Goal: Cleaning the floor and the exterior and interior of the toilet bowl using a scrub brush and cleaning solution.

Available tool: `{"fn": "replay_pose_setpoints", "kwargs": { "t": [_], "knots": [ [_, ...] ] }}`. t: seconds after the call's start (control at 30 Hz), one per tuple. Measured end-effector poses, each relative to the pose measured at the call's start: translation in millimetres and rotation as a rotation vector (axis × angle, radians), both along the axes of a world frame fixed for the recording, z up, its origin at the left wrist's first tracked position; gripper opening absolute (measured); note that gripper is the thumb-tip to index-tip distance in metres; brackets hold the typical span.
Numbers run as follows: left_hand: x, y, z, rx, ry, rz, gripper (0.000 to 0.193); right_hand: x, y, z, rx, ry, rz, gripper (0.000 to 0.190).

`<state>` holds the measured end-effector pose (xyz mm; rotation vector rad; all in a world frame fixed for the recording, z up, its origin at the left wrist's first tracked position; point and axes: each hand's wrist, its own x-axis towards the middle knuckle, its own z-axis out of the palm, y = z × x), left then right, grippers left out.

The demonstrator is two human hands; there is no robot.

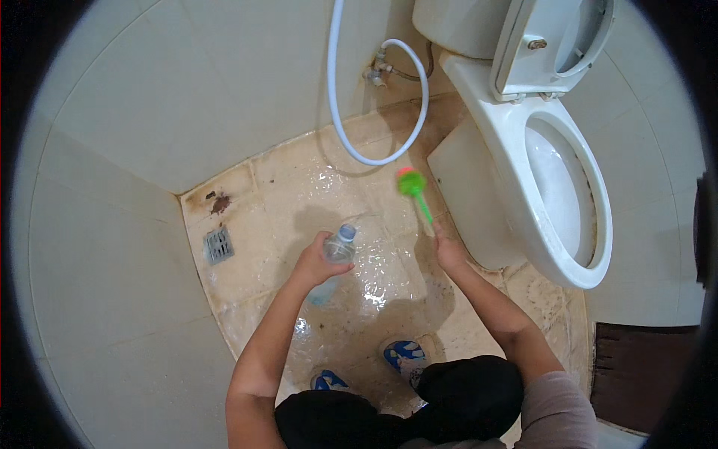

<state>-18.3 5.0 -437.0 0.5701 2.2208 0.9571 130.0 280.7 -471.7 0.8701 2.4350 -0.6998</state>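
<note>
My left hand (321, 261) is closed around a clear plastic bottle (339, 248) with a bluish cap, tilted over the wet tiled floor (291, 224); a little pale blue shows at the bottle's lower end. To the right, my right hand (447, 250) grips the thin green handle of a toilet brush (412, 184). Its round head is green and pinkish-red, slightly blurred, and lies left of the toilet's base. Whether the brush touches the floor I cannot tell.
On the right stands a white toilet (505, 140) with its lid and seat raised. A white hose (336, 101) loops down near a wall valve (379, 70). A metal floor drain (218, 246) lies at the left, below dark stains. A dark brown mat (639, 370) is at lower right.
</note>
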Motion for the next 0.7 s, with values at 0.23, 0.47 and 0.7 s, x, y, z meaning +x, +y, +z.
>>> {"fn": "replay_pose_setpoints", "kwargs": {
  "t": [0.23,0.47,0.7],
  "knots": [
    [67,-97,-49,0.319,0.144,0.333,0.067,-3,-35,23,-0.108,-0.111,0.683,0.049],
    [109,-118,-48,0.438,0.152,0.642,0.063,-114,46,-75,0.099,0.216,-0.120,0.050],
    [105,-128,-46,0.426,0.071,0.686,0.063,-135,-128,-60,-0.483,0.340,0.515,0.049]
  ]
}}
